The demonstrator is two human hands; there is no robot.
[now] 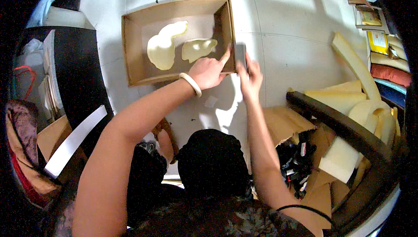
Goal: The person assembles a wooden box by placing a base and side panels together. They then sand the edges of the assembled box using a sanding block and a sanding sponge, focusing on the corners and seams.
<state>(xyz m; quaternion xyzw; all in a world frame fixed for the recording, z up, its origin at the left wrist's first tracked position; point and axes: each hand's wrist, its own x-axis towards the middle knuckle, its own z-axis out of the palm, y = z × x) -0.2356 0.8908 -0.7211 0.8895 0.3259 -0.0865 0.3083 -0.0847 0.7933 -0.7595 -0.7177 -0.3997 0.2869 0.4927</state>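
A shallow open wooden box lies on the pale floor in front of me. My left hand, with a white bangle at the wrist, holds the box at its near right corner. Its index finger stretches along the inner face of the right wall; the other fingers are mostly hidden. Just outside that wall, my right hand grips a flat dark grey block, upright beside the box. Blur hides what kind of tool the block is. Two pale bright patches show on the box's bottom.
Cardboard, yellowish foam strips and a dark padded bar crowd the right. A black panel and a white strip stand at left. Stacked packages line the far right. A black round form sits between my arms.
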